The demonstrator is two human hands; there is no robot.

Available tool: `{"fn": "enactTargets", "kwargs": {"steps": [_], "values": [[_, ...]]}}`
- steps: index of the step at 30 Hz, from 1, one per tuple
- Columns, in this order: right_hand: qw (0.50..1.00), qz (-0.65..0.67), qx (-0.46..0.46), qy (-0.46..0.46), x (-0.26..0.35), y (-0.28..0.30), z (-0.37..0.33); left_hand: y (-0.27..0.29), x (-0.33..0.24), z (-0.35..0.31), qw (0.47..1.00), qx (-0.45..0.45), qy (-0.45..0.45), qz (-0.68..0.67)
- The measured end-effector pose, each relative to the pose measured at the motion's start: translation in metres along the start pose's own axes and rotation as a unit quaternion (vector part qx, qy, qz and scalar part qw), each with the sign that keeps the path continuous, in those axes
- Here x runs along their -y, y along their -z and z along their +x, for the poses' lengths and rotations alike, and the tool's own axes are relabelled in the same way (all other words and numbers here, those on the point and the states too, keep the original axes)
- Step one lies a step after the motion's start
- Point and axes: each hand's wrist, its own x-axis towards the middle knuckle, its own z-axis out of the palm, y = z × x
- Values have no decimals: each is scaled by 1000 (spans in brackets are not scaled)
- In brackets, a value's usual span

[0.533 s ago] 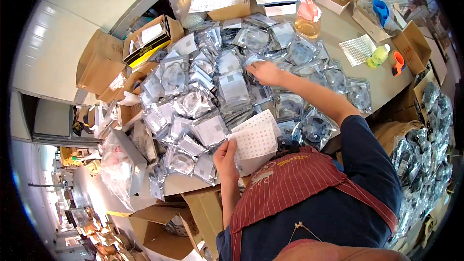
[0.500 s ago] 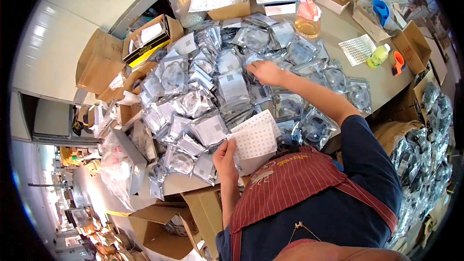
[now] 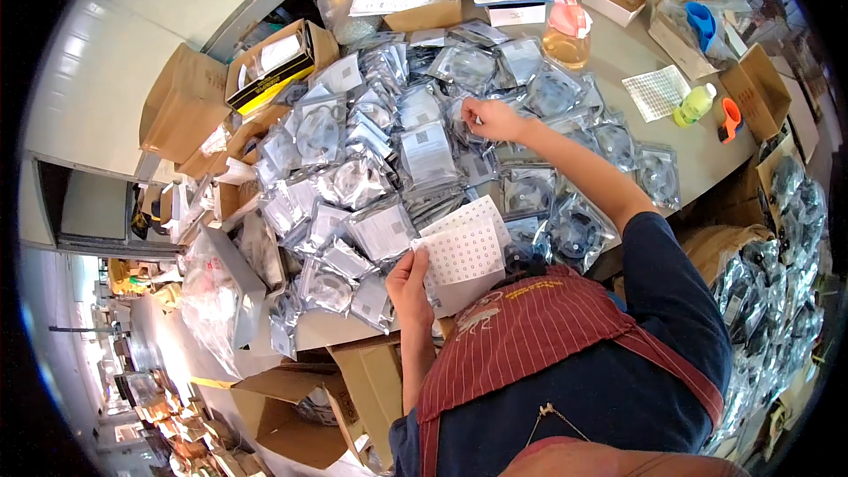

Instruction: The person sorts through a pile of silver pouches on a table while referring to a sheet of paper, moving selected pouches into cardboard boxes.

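My left hand (image 3: 409, 290) grips the white sheets of small round stickers (image 3: 461, 252) by their left edge, thumb on top. The sheets sit just in front of my striped red apron (image 3: 521, 327). Out over the pile, my right hand (image 3: 496, 120) has its fingers pinched together; whatever lies between them is too small to make out. Beneath and around it spread many clear plastic packets (image 3: 427, 157), some showing white printed papers and others round dark parts. A bagged round part (image 3: 579, 234) lies near the table's front edge, right of the sheets.
A pink-lidded jug (image 3: 567, 40) stands behind the pile. Further right are another sticker sheet (image 3: 655, 93), a yellow-green bottle (image 3: 695, 104) and an orange ring-shaped tool (image 3: 730, 120). An open carton (image 3: 296, 428) sits below the table's front left; bagged parts (image 3: 768, 291) fill the right side.
My right hand has lifted slightly from the packets, its fingers drawn closer together. The left hand keeps the sticker sheets in nearly the same place.
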Motion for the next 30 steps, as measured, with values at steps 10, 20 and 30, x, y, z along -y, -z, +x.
{"fn": "enactTargets", "kwargs": {"steps": [10,20,30], "values": [[952,-281,11,124,20,-9,-15,3,2,-2,1000,-1,-3,6],[952,-300,35,43,33,-22,-45,4,0,-9,1000,-13,-16,-3],[960,-265,29,-83,35,-14,-37,-3,-8,-11,999,-12,-30,5]]}}
